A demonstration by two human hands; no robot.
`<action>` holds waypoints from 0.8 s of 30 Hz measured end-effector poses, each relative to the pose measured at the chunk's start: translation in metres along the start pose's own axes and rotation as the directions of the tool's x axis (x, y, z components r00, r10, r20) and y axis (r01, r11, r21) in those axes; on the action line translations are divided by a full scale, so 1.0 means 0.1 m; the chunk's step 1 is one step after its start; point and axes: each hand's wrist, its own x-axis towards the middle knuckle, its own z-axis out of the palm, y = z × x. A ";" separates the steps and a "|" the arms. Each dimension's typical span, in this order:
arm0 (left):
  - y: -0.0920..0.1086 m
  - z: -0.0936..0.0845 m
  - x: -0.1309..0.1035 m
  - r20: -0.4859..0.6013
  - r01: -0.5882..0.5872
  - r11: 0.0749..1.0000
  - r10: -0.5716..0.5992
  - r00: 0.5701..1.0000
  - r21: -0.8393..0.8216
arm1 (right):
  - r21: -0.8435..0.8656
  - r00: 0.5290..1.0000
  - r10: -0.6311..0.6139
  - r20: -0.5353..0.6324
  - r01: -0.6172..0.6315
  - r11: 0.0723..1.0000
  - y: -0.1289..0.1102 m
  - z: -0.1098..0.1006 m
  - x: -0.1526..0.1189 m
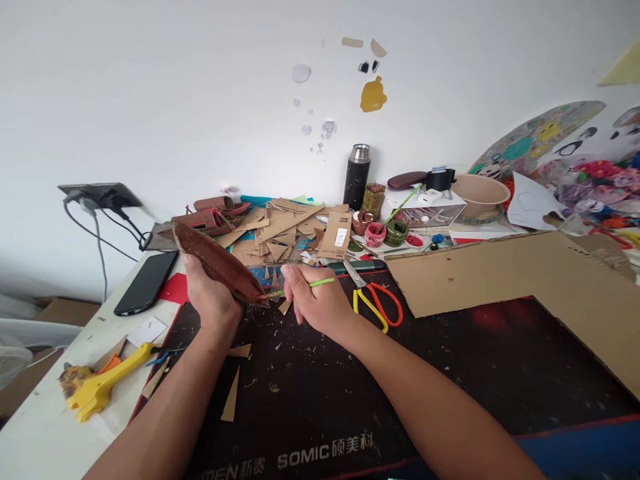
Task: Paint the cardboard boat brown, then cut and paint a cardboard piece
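Note:
My left hand [207, 293] is closed around a brown-painted cardboard piece [217, 260], long and boat-like, held tilted above the dark mat. Between the fingers of my right hand [313, 297] is a thin paintbrush [320, 283] with a green handle. The brush tip touches, or is very close to, the lower right end of the brown piece. Behind my right hand stand open paint jars: a brown one [363, 222], a pink-red one [375, 234] with another green brush in it, and a dark green one [397, 233].
Scissors [373, 293] with red and yellow handles lie right of my right hand. Cardboard scraps [280, 230] are heaped behind. A large cardboard sheet [480, 273] covers the right side. A yellow glue gun [100, 387], a phone [146, 283] and a black flask [358, 177] stand or lie around.

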 end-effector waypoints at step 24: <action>0.00 0.03 -0.01 -0.017 -0.002 0.988 -0.001 1.000 -0.156 | 0.074 0.997 0.066 0.029 -0.068 0.995 -0.05 -0.02 0.02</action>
